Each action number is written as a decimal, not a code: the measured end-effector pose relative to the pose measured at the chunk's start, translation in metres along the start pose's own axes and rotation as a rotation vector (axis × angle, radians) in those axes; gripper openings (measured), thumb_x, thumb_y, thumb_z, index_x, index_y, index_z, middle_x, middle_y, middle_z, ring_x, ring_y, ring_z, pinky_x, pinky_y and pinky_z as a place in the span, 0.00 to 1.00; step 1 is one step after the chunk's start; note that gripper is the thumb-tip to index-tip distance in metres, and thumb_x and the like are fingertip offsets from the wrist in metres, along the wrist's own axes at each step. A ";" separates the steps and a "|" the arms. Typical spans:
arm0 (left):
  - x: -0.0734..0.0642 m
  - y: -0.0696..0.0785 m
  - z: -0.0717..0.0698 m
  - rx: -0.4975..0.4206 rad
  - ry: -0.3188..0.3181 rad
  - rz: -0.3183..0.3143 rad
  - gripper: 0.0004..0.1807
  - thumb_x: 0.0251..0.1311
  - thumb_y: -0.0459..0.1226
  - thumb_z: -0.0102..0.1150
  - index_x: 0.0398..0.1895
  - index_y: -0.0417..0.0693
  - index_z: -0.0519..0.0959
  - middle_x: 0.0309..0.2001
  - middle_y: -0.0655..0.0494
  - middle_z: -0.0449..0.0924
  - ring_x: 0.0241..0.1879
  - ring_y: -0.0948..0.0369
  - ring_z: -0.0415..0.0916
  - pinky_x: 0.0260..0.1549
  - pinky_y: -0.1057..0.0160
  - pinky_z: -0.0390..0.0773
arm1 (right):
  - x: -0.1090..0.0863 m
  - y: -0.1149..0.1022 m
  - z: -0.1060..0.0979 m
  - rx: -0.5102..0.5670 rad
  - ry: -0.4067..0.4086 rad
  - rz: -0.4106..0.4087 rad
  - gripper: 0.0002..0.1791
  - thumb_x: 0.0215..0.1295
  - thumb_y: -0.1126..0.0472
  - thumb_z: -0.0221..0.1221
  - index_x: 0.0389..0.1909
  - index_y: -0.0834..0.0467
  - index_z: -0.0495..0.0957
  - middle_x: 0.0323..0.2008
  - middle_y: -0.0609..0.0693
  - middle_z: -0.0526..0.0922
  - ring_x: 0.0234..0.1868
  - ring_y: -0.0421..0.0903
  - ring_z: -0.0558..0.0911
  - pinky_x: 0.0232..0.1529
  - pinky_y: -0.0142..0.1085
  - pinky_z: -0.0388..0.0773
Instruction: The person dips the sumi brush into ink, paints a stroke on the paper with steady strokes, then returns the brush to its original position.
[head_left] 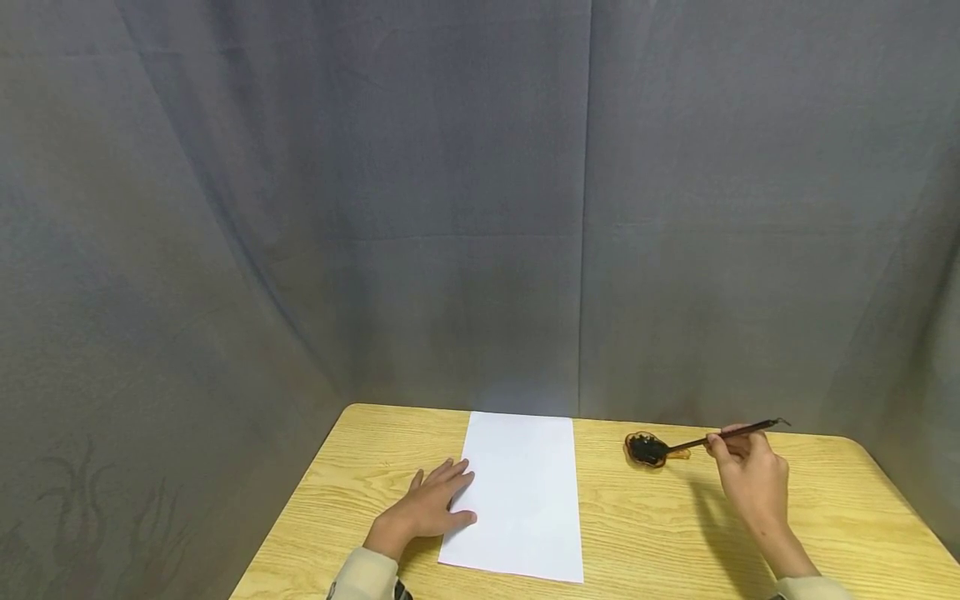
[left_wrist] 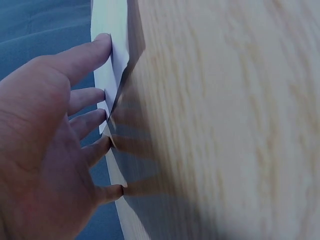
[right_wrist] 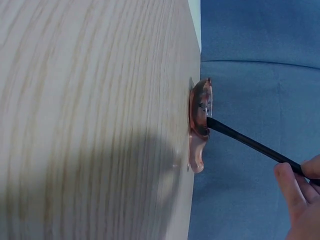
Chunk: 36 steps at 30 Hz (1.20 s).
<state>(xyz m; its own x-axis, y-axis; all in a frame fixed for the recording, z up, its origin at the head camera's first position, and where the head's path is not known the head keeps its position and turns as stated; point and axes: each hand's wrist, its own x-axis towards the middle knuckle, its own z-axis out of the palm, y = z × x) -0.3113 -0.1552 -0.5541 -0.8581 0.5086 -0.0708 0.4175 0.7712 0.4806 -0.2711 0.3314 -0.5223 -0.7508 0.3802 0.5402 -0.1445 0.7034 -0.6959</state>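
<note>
A white sheet of paper (head_left: 521,500) lies on the table. My left hand (head_left: 427,508) rests along its left edge with fingers spread; in the left wrist view the fingertips (left_wrist: 102,45) touch down on and beside the sheet. On the right, my right hand (head_left: 753,487) pinches the dark handle of a writing brush (head_left: 693,443), which has a small hanging loop at its top end. The brush slants down into a small amber dish (right_wrist: 199,107) with a stubby handle (head_left: 681,455). Black ink shows in the dish, and the bristles are hidden in it.
The wood-grain table (head_left: 622,533) has rounded far corners. Grey cloth (head_left: 465,208) hangs behind it and at both sides. Between the paper and the dish lies a stretch of bare tabletop.
</note>
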 end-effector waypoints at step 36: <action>0.001 0.001 -0.002 -0.014 0.005 0.005 0.39 0.71 0.51 0.65 0.78 0.41 0.69 0.84 0.46 0.60 0.85 0.40 0.50 0.77 0.21 0.42 | -0.003 -0.009 -0.002 0.049 0.062 0.025 0.10 0.74 0.63 0.66 0.48 0.66 0.81 0.38 0.64 0.92 0.30 0.06 0.72 0.35 0.08 0.68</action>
<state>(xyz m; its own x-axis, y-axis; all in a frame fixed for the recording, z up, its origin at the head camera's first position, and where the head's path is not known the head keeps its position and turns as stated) -0.3124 -0.1550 -0.5516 -0.8575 0.5105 -0.0636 0.4175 0.7630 0.4935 -0.2658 0.3249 -0.5164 -0.7137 0.4348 0.5491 -0.1582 0.6637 -0.7311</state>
